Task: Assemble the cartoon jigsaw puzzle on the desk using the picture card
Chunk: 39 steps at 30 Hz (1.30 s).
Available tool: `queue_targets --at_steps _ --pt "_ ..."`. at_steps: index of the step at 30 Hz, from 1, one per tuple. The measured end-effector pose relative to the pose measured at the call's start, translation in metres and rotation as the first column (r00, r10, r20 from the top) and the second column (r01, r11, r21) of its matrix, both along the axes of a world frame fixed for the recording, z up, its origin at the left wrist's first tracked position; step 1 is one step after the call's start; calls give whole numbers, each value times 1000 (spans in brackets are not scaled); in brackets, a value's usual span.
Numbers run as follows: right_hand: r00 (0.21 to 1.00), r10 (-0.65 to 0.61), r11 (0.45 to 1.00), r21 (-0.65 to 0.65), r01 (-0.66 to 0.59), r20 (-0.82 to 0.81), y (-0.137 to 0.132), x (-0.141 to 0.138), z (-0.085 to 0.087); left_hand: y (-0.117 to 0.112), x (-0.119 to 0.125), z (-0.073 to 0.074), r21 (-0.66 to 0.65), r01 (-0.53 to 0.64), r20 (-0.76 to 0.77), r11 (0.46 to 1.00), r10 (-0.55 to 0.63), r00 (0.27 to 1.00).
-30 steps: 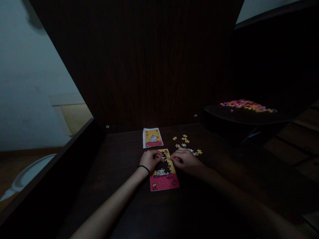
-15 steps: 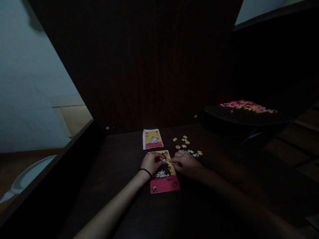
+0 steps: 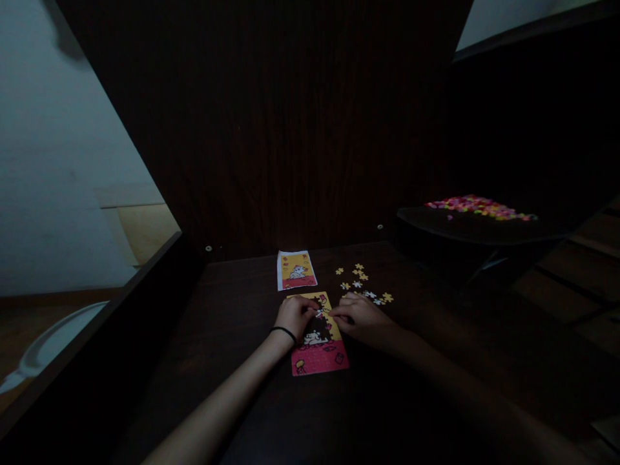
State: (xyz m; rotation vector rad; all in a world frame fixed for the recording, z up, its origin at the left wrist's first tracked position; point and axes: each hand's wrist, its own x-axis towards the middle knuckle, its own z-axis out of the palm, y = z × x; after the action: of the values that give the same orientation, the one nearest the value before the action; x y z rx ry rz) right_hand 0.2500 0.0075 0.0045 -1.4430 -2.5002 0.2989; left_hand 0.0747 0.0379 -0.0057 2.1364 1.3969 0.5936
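A jigsaw puzzle (image 3: 320,361), yellow above and pink below, lies on the dark table with a dark gap in its middle. My left hand (image 3: 293,316), a black band at its wrist, rests over the puzzle's left side. Its thumb and forefinger pinch at a small white puzzle piece (image 3: 320,314) in the gap. From the right, my right hand (image 3: 363,316) reaches the puzzle's right edge with curled fingers. Its fingertips are close together near that white piece, and whatever they grip is too small to make out. Loose yellow and white puzzle pieces (image 3: 357,284) lie beyond the right hand.
A picture card (image 3: 298,270) with the same yellow and pink design lies behind the puzzle. A dark upright panel (image 3: 271,129) closes off the back, and a raised board (image 3: 97,342) edges the left. Colourful small bits (image 3: 479,206) are heaped on a dark surface at right.
The left fingertips have shifted very slightly back from the white piece, so a little more of it shows. The right hand stays almost where it was.
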Motion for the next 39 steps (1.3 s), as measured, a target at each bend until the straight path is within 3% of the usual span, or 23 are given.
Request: queue_targets --at_steps 7,14,26,33,39 --pt "1000 1 1000 6 -1 1 1 0 -1 0 -1 1 2 18 -46 1000 -17 999" --pt "1000 4 1000 5 -4 8 0 0 -1 0 -6 10 -9 151 -139 989 -150 979" --pt "1000 12 1000 15 -12 9 2 1 -4 -4 -3 4 128 222 -235 967 -188 954" --pt "1000 0 1000 -4 0 27 0 -1 1 -9 -2 9 257 326 -438 910 -191 878" --pt "1000 17 1000 -23 -17 16 0 0 3 -10 -2 12 300 400 -507 866 -210 836"
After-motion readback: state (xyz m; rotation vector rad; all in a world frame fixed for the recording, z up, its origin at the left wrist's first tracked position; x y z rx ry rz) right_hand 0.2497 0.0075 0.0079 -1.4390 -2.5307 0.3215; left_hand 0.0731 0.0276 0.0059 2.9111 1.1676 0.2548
